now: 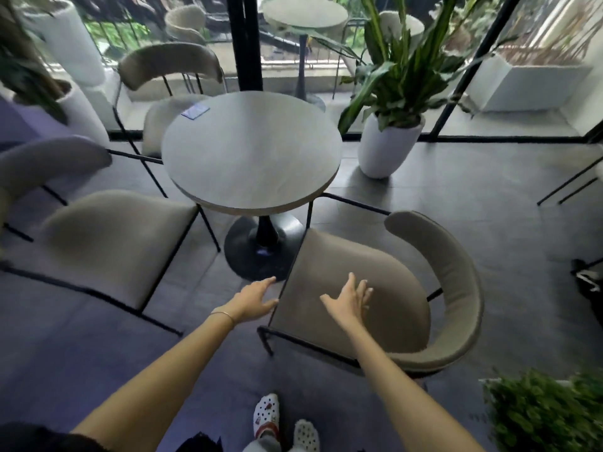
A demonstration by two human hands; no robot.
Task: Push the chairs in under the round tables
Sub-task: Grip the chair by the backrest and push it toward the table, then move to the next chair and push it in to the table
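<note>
Both hands were spread open, holding nothing. The left hand (253, 300) reached the chair (375, 298) seat's near edge, perhaps touching; the right hand (350, 301) hovered over it. The round table (251, 151) stood just beyond them.

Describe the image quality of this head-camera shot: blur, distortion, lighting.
Head view: wide-angle bending curves the window frame and floor lines at the edges; the left chair and corner plant smear with blur, while the round table and both hands stay fairly sharp; soft daylight from the windows, no harsh glare.
</note>
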